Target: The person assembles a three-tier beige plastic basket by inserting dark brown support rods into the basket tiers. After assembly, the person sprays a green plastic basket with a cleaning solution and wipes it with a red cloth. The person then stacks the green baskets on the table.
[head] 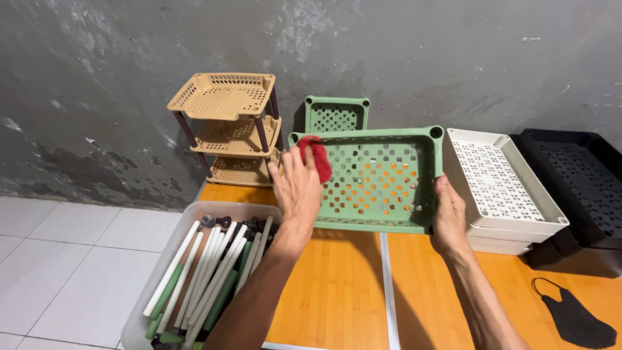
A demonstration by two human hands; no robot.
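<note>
Two hands work over an orange worktop (337,285): at far left a clear bin (159,275) of white and green rods, behind it a tan three-tier rack (227,126). The left hand (297,188) presses a red cloth (316,157) against a tilted green perforated tray (382,178), whose right edge the right hand (449,217) grips. Stacked white trays (502,188), a black tray (576,175) and a black mask (573,317) lie right.

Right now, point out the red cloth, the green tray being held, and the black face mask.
red cloth (315,157), head view, on the middle of the bunched fabric.
green perforated tray (382,181), head view, on its perforated base.
black face mask (576,322), head view, on the main cloth panel.
</note>
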